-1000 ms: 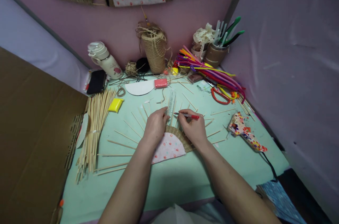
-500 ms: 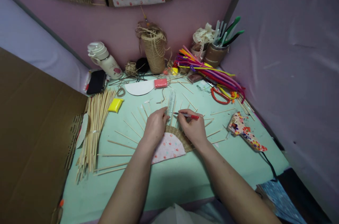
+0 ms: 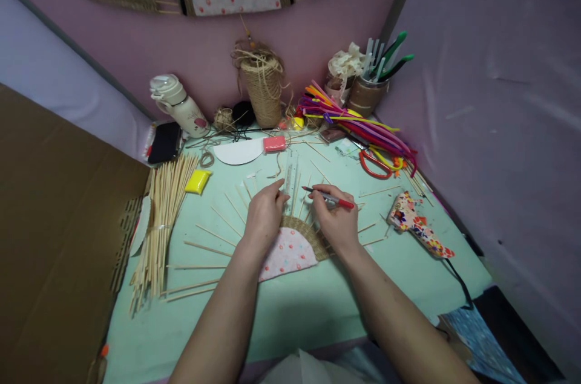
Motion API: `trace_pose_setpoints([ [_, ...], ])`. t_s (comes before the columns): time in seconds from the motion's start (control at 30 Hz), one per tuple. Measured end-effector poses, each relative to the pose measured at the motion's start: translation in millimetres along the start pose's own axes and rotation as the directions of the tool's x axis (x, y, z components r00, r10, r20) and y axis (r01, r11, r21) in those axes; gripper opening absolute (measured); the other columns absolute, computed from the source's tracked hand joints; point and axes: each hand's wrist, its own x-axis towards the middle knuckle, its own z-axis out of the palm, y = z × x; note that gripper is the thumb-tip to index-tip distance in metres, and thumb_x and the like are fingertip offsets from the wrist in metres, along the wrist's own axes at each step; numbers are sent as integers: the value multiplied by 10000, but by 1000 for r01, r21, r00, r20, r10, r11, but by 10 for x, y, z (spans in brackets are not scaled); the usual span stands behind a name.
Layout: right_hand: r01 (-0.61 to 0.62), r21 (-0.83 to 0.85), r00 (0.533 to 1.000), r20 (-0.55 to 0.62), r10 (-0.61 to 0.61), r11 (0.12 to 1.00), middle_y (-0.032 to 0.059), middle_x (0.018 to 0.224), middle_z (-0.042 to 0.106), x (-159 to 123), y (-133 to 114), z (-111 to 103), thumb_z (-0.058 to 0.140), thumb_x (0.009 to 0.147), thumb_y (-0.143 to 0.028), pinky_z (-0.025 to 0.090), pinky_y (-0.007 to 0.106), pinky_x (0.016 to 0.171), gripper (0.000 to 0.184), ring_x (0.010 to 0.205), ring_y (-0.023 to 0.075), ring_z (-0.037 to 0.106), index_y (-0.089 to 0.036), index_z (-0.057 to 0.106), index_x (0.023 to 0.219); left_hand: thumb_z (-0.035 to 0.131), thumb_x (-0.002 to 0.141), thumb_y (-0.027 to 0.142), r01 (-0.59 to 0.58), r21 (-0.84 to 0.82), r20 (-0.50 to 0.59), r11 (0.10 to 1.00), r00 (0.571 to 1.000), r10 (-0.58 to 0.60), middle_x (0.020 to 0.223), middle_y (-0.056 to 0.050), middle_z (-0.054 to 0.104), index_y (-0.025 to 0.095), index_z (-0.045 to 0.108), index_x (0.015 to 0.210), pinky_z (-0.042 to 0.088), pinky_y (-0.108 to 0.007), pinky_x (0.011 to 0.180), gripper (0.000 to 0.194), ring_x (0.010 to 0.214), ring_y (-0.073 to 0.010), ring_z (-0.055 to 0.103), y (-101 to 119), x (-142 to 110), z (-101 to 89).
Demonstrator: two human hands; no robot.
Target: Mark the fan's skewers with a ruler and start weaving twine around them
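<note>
My left hand [image 3: 265, 213] pinches the lower end of a clear ruler [image 3: 291, 173], which lies lengthwise away from me beside one of the thin sticks. In my right hand [image 3: 334, 219] is a red pen [image 3: 338, 199], its tip pointing left and held a little to the right of the ruler. Under both hands lies a half-round piece of spotted white fabric [image 3: 290, 251] edged with a woven twine band [image 3: 313, 236]. Wooden sticks [image 3: 227, 220] fan outward from that band. My forearms hide parts of the piece.
A bundle of sticks [image 3: 158, 227] and a yellow packet [image 3: 198, 181] lie left. A patterned glue gun [image 3: 420, 225] and red-handled scissors [image 3: 376, 165] lie right. Behind stand a bottle [image 3: 181, 107], a twine cone [image 3: 263, 91] and pipe cleaners [image 3: 358, 124].
My right hand has moved slightly right with the pen, taking its tip away from the ruler. The left hand stays on the ruler.
</note>
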Motion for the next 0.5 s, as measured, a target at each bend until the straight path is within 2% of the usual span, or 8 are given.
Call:
trace_pose_setpoints([
  [0.13, -3, -3, 1000, 2, 3, 1000, 34, 787, 744, -63, -53, -149, 568, 837, -320, 451, 386, 851, 152, 803, 220, 687, -222, 682, 861, 549, 866, 196, -28, -2, 42, 1000, 999, 28, 927, -61, 730, 153, 613, 1243, 472, -310, 861, 385, 895, -194, 648, 39, -10, 16],
  [0.23, -12, -39, 1000, 5, 13, 999, 30, 779, 744, -124, -43, -200, 569, 836, -315, 425, 402, 889, 145, 802, 222, 684, -226, 683, 852, 549, 866, 189, -57, 7, 62, 998, 997, 56, 959, -73, 732, 145, 609, 1250, 473, -323, 878, 392, 919, -204, 650, 50, -22, 38],
  [0.5, 11, -53, 1000, 22, -9, 999, 22, 765, 737, -192, 132, -100, 568, 829, -317, 414, 395, 880, 152, 786, 214, 675, -220, 685, 823, 552, 867, 189, -71, 11, 81, 997, 994, 70, 1002, -97, 732, 128, 606, 1259, 468, -333, 915, 400, 969, -218, 652, 42, -36, 60],
])
